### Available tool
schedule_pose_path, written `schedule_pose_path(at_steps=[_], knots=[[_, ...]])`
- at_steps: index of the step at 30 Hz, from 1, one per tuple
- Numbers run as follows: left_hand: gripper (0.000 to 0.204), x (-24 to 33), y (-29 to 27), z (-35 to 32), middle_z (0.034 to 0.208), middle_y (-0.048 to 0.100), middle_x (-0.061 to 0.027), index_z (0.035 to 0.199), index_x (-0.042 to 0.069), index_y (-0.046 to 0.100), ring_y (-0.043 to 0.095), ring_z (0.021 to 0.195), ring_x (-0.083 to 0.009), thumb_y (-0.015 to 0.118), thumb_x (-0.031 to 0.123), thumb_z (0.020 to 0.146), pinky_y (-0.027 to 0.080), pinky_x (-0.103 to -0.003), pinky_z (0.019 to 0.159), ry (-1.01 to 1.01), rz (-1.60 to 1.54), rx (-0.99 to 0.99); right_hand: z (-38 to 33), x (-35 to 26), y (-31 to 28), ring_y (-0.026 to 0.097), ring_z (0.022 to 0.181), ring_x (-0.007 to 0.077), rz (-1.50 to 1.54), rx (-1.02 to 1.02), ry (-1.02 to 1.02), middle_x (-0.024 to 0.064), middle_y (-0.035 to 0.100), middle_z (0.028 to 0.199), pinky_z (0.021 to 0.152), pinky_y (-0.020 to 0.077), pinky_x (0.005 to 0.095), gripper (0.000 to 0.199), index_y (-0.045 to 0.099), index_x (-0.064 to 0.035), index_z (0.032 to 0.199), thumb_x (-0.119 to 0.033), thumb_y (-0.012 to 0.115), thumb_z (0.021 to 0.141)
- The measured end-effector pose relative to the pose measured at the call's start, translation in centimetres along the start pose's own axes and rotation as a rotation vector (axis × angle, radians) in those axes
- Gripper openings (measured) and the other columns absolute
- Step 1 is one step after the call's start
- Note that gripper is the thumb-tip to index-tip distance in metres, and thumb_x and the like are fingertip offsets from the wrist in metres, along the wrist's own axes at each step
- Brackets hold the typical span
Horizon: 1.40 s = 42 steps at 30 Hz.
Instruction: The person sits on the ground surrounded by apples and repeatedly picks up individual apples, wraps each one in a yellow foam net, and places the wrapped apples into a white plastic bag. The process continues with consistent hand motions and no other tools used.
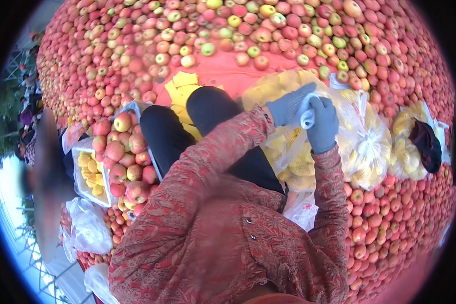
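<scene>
Pinching a pale twist of plastic (pixel 306 116): R hand (pixel 323 124), gloved in grey-blue, fingers curled over it. L hand (pixel 289 105), same glove type, has its fingers held together along the upper side of the twist; contact partly hidden, so can't tell if they pinch it too. Hands are close together, twist btwn them.

Directly below: clear bag (pixel 295 157) w/ yellow netted contents, set by the person's R leg. Can't tell if the twist is part of this bag.

To R, 1 tied bag (pixel 367 157), similar yellow contents, gathered top upright. Farther R, 1 more filled bag (pixel 401 157) w/ a dark cloth (pixel 425 144) against it.

To L of hands: 2 dark-trousered knees (pixel 207 101), yellow pieces (pixel 183 79) lying btwn and beyond them on a red sheet (pixel 220 68). Past L knee, a crate (pixel 155 164) of lg. loose apples; next to it, a white box (pixel 76 164) w/ yellow pcs. inside. Crumpled clear plastic (pixel 90 228) nearer the body.

Surrounding area: heaped apples (pixel 101 61), mostly red, some green-yellow, at front and both sides.
</scene>
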<state>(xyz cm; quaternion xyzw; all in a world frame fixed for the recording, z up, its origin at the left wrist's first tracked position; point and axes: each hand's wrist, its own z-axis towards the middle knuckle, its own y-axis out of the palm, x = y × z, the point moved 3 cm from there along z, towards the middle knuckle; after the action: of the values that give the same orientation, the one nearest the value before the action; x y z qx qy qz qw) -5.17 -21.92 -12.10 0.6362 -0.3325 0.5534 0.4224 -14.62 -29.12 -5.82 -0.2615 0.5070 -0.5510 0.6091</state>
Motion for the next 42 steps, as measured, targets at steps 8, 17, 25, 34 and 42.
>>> schedule_pose_path(at_steps=[8, 17, 25, 34, 42], knots=[[0.027, 0.9, 0.5, -1.2, 0.086, 0.064, -0.0148, 0.09, 0.001, 0.058, 0.064, 0.077, -0.0265, 0.044, 0.024, 0.092, 0.049, -0.039, 0.064, -0.039, -0.272, 0.478, 0.4, -2.4, -1.3, 0.051, 0.107, 0.0237, 0.626, 0.039, -0.091, 0.0169, 0.051, 0.121, 0.089, 0.0405, 0.0325, 0.029, 0.052, 0.0064, 0.109, -0.018, 0.041, 0.096], [0.03, -3.9, -3.7, 2.2, 0.061, 0.053, -0.0098, 0.08, 0.004, 0.051, 0.055, 0.049, -0.0223, 0.043, 0.031, 0.093, 0.047, -0.035, 0.046, -0.297, -0.997, 0.703, -9.2, 3.2, 0.5, 0.053, 0.086, 0.0257, 0.443, -0.042, 0.16, 0.0191, 0.052, 0.107, 0.074, 0.0419, 0.0347, 0.045, 0.05, 0.003, 0.078, -0.033, 0.032, 0.098], [0.033, -11.7, -5.1, 3.5, 0.06, 0.057, -0.0078, 0.076, 0.006, 0.06, 0.052, 0.042, -0.0211, 0.049, 0.035, 0.087, 0.041, -0.035, 0.04, -0.549, -0.517, 0.814, -29.0, 10.9, 3.9, 0.05, 0.061, 0.018, 1.073, -0.095, 0.843, 0.0056, 0.047, 0.065, 0.063, 0.0432, 0.0321, 0.041, 0.046, -0.0041, 0.08, -0.041, 0.04, 0.096], [0.041, -6.1, 9.8, 0.4, 0.082, 0.066, -0.0158, 0.092, 0.007, 0.068, 0.062, 0.083, -0.0312, 0.068, 0.04, 0.068, 0.046, -0.042, 0.076, -0.034, 0.663, -0.318, -7.3, 8.2, -3.7, 0.037, 0.052, 0.0095, 0.84, -0.352, 0.432, -0.0013, 0.04, 0.063, 0.047, 0.0302, 0.0237, 0.024, 0.046, -0.008, 0.08, -0.031, 0.051, 0.088], [0.027, -3.9, 4.9, -0.3, 0.077, 0.063, -0.0188, 0.081, 0.004, 0.069, 0.062, 0.073, -0.0352, 0.06, 0.029, 0.072, 0.048, -0.046, 0.064, -0.109, 0.776, -0.138, -11.5, 7.2, 7.6, 0.052, 0.095, 0.0175, 0.561, -0.166, 0.336, 0.008, 0.058, 0.101, 0.081, 0.0444, 0.0304, 0.04, 0.048, 0.0048, 0.119, -0.006, 0.062, 0.083]])
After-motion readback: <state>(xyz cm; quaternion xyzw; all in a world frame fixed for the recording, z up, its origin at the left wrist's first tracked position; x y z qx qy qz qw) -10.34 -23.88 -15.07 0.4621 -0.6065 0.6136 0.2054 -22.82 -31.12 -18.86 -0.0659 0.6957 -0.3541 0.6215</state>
